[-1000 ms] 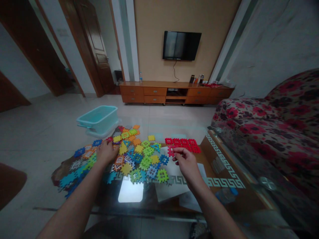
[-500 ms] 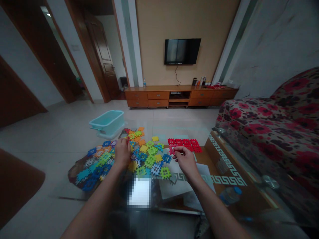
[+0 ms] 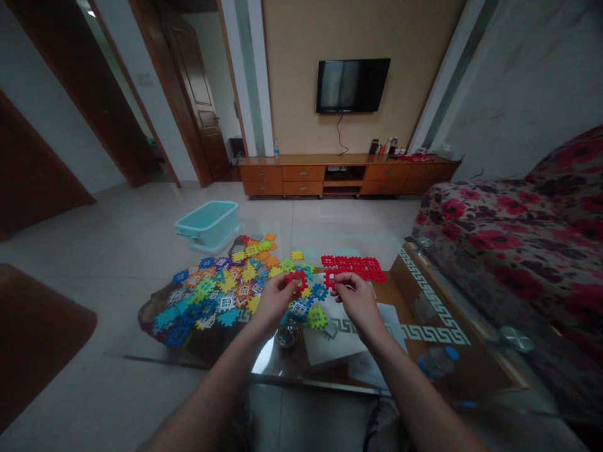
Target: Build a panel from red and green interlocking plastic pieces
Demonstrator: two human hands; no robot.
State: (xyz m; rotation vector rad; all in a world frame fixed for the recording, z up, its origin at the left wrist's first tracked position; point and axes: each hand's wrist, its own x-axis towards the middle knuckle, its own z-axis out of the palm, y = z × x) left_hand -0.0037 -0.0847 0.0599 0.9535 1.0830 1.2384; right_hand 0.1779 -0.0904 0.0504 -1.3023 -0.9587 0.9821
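Between the thumb and fingers of my left hand point(image 3: 276, 301) is a red interlocking plastic tile point(image 3: 298, 281) with notched edges. My right hand point(image 3: 355, 301) pinches a second red tile point(image 3: 330, 278), square with an open middle. The two tiles are held a short way apart above the glass table. Just beyond my right hand lies a joined sheet of red tiles point(image 3: 360, 265). Below and left of my hands spreads a loose heap of mixed tiles point(image 3: 227, 304) in blue, yellow, orange, green and white.
A turquoise plastic tub point(image 3: 210, 221) stands beyond the heap at the left. Under the glass are white papers point(image 3: 334, 348) and a bottle with a blue cap point(image 3: 438, 362). A flowered sofa point(image 3: 494, 213) borders the right side; a wooden TV cabinet point(image 3: 301, 179) stands far ahead.
My left hand has moved right from the heap, bringing a red tile close to my right hand. The right hand keeps its red tile. The view has shifted slightly.
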